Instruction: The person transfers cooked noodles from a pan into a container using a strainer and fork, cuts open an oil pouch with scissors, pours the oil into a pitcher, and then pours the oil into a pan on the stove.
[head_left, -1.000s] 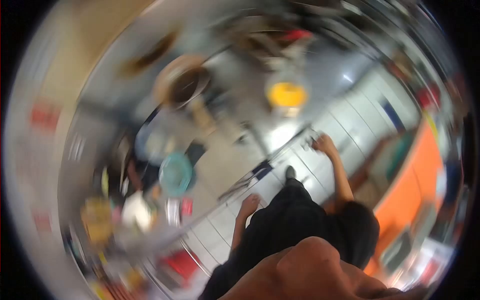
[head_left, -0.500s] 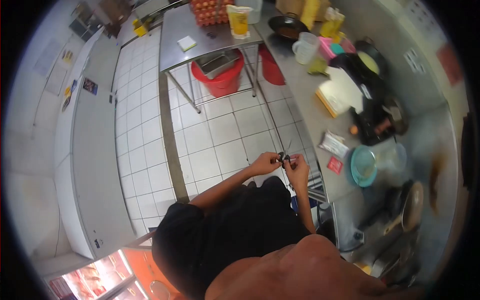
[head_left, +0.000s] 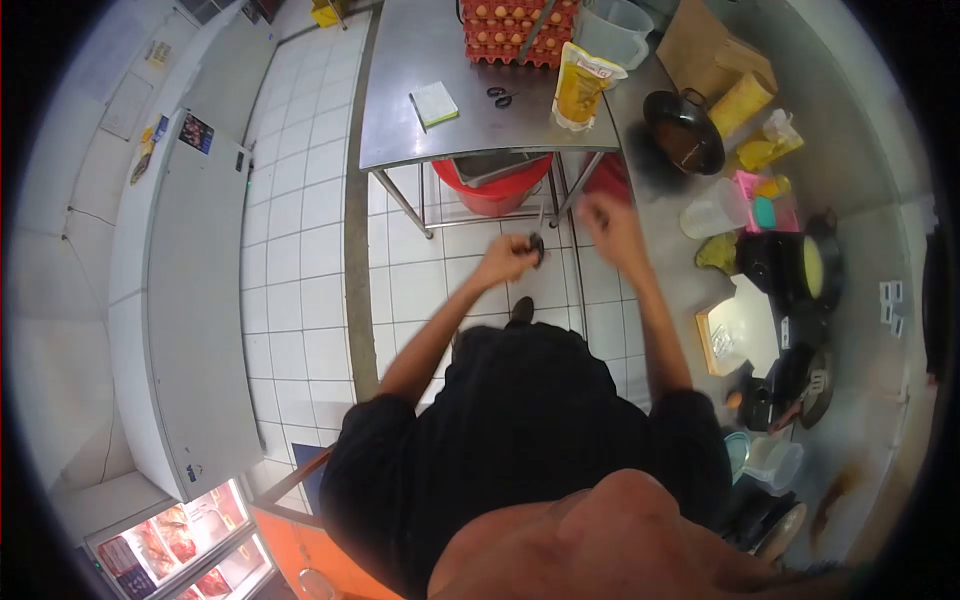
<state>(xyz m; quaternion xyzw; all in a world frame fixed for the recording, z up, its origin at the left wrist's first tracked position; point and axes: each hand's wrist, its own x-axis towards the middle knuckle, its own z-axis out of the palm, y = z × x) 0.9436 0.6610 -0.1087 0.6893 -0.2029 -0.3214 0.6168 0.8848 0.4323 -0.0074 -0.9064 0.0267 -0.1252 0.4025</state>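
Observation:
My left hand [head_left: 508,260] is closed around the black handles of a pair of scissors [head_left: 538,248], whose blades point away from me above the tiled floor. Raised to the right of it, my right hand [head_left: 612,228] is blurred by motion, and whether its fingers hold anything cannot be made out. Ahead on the steel table [head_left: 400,150] lie a second pair of black-handled scissors [head_left: 503,97], a notepad [head_left: 434,104], a yellow pouch [head_left: 583,88] standing upright, and stacked red trays of eggs [head_left: 515,35].
A red tub [head_left: 490,195] sits under the table. Along the right counter are a dark wok [head_left: 684,132], a clear jug [head_left: 714,208], a pink basket [head_left: 768,203] and an open white box [head_left: 740,335]. White chest freezers [head_left: 200,300] line the left.
I have moved closer to the steel table. My hands have come apart: the scissors stay in my left hand, and my right hand has moved away to the right.

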